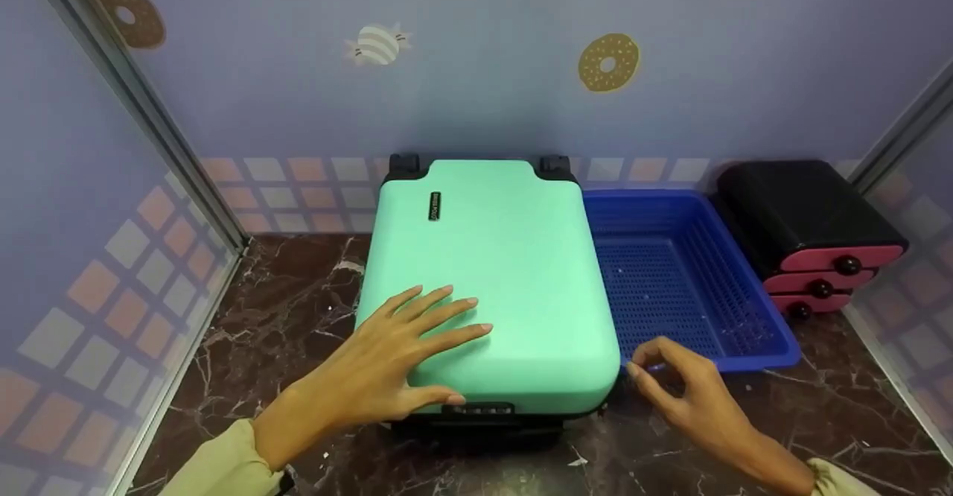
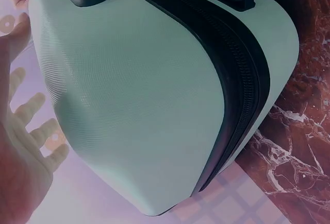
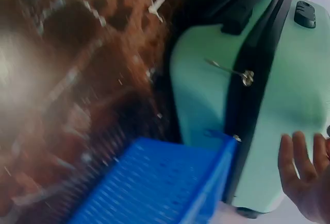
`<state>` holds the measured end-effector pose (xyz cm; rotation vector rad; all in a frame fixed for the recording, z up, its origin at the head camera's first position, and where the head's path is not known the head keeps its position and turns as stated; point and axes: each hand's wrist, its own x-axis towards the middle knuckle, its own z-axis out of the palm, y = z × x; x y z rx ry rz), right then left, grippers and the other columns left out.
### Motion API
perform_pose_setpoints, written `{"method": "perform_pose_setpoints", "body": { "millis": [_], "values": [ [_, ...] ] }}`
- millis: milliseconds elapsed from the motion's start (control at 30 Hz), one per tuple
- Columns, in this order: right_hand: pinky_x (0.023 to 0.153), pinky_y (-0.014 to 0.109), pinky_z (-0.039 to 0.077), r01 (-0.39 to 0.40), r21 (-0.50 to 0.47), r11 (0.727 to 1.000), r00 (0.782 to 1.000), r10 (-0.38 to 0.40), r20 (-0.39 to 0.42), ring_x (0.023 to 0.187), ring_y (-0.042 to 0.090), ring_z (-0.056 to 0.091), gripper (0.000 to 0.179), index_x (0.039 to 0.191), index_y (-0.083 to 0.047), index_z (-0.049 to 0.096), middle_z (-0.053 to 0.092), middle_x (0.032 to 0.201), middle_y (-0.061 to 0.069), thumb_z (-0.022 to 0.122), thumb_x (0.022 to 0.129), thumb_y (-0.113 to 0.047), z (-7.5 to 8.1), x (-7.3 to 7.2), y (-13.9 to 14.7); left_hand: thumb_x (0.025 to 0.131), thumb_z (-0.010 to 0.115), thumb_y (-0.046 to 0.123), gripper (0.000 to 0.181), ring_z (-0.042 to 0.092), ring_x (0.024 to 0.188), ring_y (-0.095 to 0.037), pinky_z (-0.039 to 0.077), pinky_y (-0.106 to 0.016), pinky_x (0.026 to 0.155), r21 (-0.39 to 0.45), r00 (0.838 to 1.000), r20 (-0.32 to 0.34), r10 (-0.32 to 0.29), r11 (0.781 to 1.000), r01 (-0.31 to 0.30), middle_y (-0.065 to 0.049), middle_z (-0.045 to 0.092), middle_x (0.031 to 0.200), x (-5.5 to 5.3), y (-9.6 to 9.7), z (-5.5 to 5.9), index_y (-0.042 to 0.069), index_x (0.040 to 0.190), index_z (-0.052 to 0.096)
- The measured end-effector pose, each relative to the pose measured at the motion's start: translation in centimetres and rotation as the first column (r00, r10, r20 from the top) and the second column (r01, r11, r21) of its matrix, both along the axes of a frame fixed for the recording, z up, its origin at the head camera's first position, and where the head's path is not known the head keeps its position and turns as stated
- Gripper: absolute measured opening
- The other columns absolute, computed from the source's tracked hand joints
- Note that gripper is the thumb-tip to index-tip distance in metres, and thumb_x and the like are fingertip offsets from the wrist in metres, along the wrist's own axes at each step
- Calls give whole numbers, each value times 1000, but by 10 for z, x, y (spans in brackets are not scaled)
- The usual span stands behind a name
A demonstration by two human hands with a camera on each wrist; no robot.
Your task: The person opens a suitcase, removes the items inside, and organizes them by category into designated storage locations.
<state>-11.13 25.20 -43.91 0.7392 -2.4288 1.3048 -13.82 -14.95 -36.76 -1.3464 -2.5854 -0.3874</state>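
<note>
A mint-green hard-shell suitcase (image 1: 506, 265) lies flat on the marble-patterned surface, its wheels toward the back wall. My left hand (image 1: 394, 351) rests spread over the left front part of its lid, the thumb near the black combination lock (image 1: 480, 409). Beside the right front corner, my right hand (image 1: 689, 388) hovers with loosely bent fingers, thumb and index finger near each other and nothing seen between them. In the right wrist view, a metal zipper pull (image 3: 247, 77) shows on the black zipper band (image 3: 258, 54), apart from the fingers.
Along the suitcase's right side stands a blue perforated basket (image 1: 744, 362). Farther right is a small black drawer unit (image 1: 811, 202) with pink fronts and round knobs. Patterned walls (image 1: 484, 94) enclose the back and both sides.
</note>
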Motion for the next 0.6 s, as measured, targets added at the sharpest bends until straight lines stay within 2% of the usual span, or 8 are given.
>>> {"method": "perform_pose_setpoints", "body": {
  "millis": [67,133,233,300,367,433,467,600],
  "values": [
    [60,25,60,-32,-7,999,990,32,140,72,4,65,17,100,-11,71,71,89,-2,72,94,5,-10,6,5,95,65,64,75,37,154,-34,29,-58,125,-24,1000,5,0,1000,0,-1,43,165,0,-1,-1,35,160,43],
    [61,28,62,-71,-20,997,956,74,285,74,3,67,11,108,-6,73,75,96,7,70,99,-1,-20,11,11,94,67,63,75,38,153,-34,31,-59,124,-46,1000,9,-1,999,1,-2,44,165,-1,-2,-2,34,159,45],
    [73,36,65,-133,-93,987,878,161,451,89,6,72,24,122,8,68,72,115,27,66,101,-4,-35,15,18,92,70,62,75,40,152,-35,34,-60,123,-71,1000,5,-3,997,4,-2,45,164,-2,-1,-2,33,158,48],
    [79,43,65,-154,-178,972,819,226,527,98,10,74,34,128,17,60,65,124,38,65,102,-3,-44,15,17,91,71,61,75,41,151,-35,35,-61,122,-75,1000,6,-5,997,5,-2,45,164,-3,-1,-1,32,157,49],
    [82,47,64,-142,-253,957,774,267,574,101,14,75,40,131,21,55,60,127,43,66,101,-3,-52,15,13,91,72,60,76,43,150,-35,36,-61,121,-76,1000,5,-6,997,6,-3,46,163,-3,0,0,32,157,49],
    [82,46,64,-107,-296,949,752,272,601,100,16,76,41,129,23,54,63,123,42,67,100,-4,-57,15,8,90,74,60,76,43,150,-36,35,-61,121,-74,1000,12,-3,997,3,-3,47,163,-4,0,1,32,157,50],
    [81,46,64,-86,-308,948,749,265,607,98,17,76,40,127,23,55,65,120,40,68,100,-4,-59,15,5,90,74,59,76,42,150,-35,35,-61,121,-75,1000,16,0,997,2,-3,47,163,-3,0,1,32,157,50],
    [74,43,65,-41,-348,937,760,255,598,87,19,78,32,117,23,59,73,108,30,68,99,-2,-63,17,-4,90,74,59,75,41,151,-35,33,-60,123,-75,1000,24,8,997,-6,-2,46,163,-3,-1,1,32,157,50]
  ]
}}
